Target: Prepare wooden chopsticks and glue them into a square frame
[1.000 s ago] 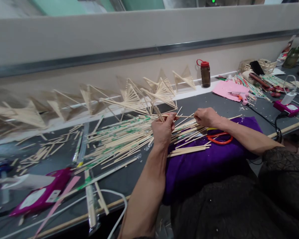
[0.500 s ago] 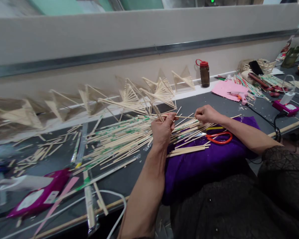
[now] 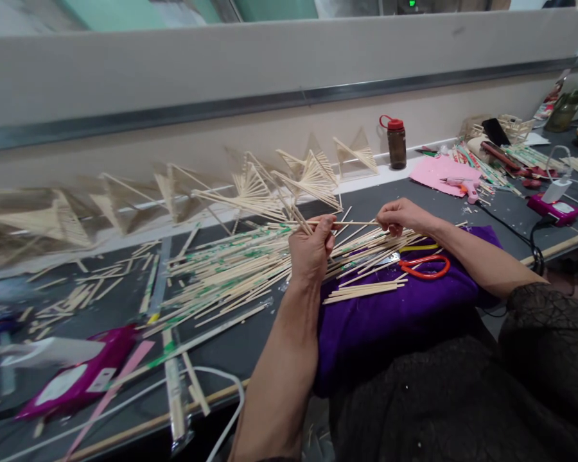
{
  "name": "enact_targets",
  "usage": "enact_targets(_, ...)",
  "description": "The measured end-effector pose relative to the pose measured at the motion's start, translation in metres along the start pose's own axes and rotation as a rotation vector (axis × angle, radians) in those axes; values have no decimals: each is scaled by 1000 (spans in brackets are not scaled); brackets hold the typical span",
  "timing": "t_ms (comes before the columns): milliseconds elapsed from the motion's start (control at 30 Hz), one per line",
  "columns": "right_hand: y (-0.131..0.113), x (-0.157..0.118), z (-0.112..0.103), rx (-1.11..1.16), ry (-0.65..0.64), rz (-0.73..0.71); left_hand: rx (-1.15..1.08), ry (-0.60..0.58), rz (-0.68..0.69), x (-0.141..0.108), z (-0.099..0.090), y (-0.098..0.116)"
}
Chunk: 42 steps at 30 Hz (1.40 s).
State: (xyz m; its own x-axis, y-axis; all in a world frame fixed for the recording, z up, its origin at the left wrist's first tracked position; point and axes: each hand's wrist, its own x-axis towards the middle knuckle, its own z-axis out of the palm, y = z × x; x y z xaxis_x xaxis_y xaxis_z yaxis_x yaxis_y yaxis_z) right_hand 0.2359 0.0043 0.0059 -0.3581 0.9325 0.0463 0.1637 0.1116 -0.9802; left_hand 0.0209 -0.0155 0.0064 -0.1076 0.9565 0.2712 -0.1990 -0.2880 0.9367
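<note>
My left hand [image 3: 311,247] is closed around thin wooden sticks; a few of them poke out past the thumb toward the wall. Between my two hands runs one slim wooden stick [image 3: 359,223], its far end pinched by the fingertips of my right hand [image 3: 399,216]. Below lies a wide heap of wooden sticks [image 3: 236,263], some in green-marked plastic wrappers. A short row of sticks [image 3: 363,292] rests on the purple cloth [image 3: 366,333] over my lap. Red-handled scissors [image 3: 426,267] lie on that cloth, just under my right forearm.
Fan-shaped stick structures [image 3: 308,176] line the wall ledge. A brown bottle [image 3: 396,146] with a red lid stands behind my right hand. To the right, a pink glue gun [image 3: 465,188] lies on a pink sheet [image 3: 428,173]. Magenta power boxes [image 3: 96,369] with cables sit at both sides.
Both hands stay nearly in place, still holding the stick between them. My left hand has shifted very slightly left, and the view has moved a little.
</note>
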Motion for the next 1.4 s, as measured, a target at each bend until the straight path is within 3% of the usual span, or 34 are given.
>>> enact_targets(367,-4,-8,1,-197,-169,-12,72,-91,-13,-3,0,-2)
enact_targets(567,0,-2,1,-152,-105,-11,39,-77,75,-6,2,1)
enact_targets(733,7,5,-8,-232,43,69,-61,65,126,1,-2,4)
enact_targets(867,6,6,-11,-119,137,-23,-51,43,81,3,-3,2)
enact_targets(1000,5,3,-4,-55,64,-149,-30,28,49,-1,1,0)
enact_targets(1167,0,-2,3,-139,5,-185,-39,30,-10,-4,4,2)
enact_targets(1267,-7,-1,-13,-284,69,-177,-88,108,-57,0,1,1)
enact_targets(1400,-17,14,-65,-491,227,-166,-154,235,-86,6,-7,-5)
